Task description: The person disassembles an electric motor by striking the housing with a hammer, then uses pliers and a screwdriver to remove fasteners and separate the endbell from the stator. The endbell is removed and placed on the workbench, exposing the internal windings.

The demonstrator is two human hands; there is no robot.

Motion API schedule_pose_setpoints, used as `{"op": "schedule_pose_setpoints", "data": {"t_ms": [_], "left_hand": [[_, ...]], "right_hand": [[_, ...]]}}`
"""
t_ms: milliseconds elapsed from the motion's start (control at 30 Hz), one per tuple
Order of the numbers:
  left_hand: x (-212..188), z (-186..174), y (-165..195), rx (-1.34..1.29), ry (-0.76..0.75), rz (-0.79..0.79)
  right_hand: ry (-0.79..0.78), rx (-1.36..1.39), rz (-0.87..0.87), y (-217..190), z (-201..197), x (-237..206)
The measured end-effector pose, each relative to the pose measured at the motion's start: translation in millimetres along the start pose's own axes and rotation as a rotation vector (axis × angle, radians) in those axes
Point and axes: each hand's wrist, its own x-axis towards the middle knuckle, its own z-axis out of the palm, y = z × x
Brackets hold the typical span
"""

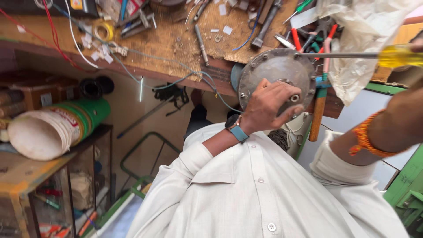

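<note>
Fingers of the left hand (pixel 269 102) curl tightly over the lower half of a round grey metal cover plate with bolts around its rim (pixel 275 72), holding it up on edge in front of the white shirt; the thumb lies just beside a small central shaft stub (pixel 294 98) poking out of the plate. On the wrist behind this hand sits a dark watch with a teal strap (pixel 235 128).

Above and to the right of the left hand, a long steel screwdriver with a clear yellow handle (pixel 398 56) runs almost level, its tip touching one of the bolts at the plate's upper right rim. The right hand (pixel 418 44) is mostly cut off at the picture's edge, right at the yellow handle; its grip on the handle cannot be made out. An orange thread band (pixel 368 139) circles the right forearm.

Beyond the left hand lies a brown wooden workbench (pixel 163 39) scattered with loose tools, wires and paper scraps. Just behind the plate, red-handled tools (pixel 296 39) lie near a crumpled white plastic bag (pixel 359 39). Under the plate, close to the left hand's knuckles, hangs a wooden hammer handle (pixel 316 117). Well off to the left-hand side a green and white bucket (pixel 55 128) lies on its side atop a cabinet.
</note>
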Motion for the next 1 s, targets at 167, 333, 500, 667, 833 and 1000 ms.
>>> {"op": "schedule_pose_setpoints", "data": {"t_ms": [167, 333, 500, 667, 833, 1000], "left_hand": [[31, -32, -40, -0.213, -0.271, 0.268], [79, -49, -66, -0.230, -0.704, 0.152], [40, -59, -28, 0.334, -0.258, 0.184], [5, -11, -9, 0.711, 0.010, -0.325], [8, -3, -22, 0.724, 0.038, -0.211], [35, -25, -56, 0.649, -0.192, 0.175]], "right_hand": [[-0.119, -0.196, 0.056, -53, 1, -7], [-0.182, -0.234, 0.017, -88, -17, -34], [-0.091, -0.184, 0.005, -90, -43, -53], [-0.196, -0.370, -0.108, -57, -70, -46], [-0.241, -0.436, -0.110, -35, -85, -49], [-0.248, -0.342, -0.132, -55, -93, -71]]}}
